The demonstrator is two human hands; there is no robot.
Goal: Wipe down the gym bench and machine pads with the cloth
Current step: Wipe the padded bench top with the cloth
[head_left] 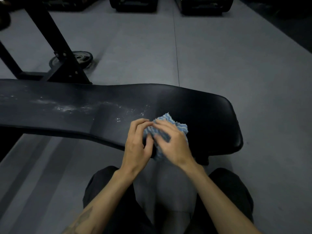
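A long black padded gym bench (202,112) runs across the view from the left edge to a rounded end at the right. Whitish dust and specks lie on its left and middle part. A blue-and-white zigzag cloth (175,125) is bunched up over the bench's near edge, close to the rounded end. My left hand (136,146) grips the cloth's left side with curled fingers. My right hand (172,142) lies over the cloth with its fingers pinching the fabric. Much of the cloth is hidden under my hands.
A black steel machine frame (55,48) stands behind the bench at the left, with a weight plate (77,59) flat on the grey floor beside it. Dark equipment bases (135,4) line the far edge. My legs in dark shorts are below the bench.
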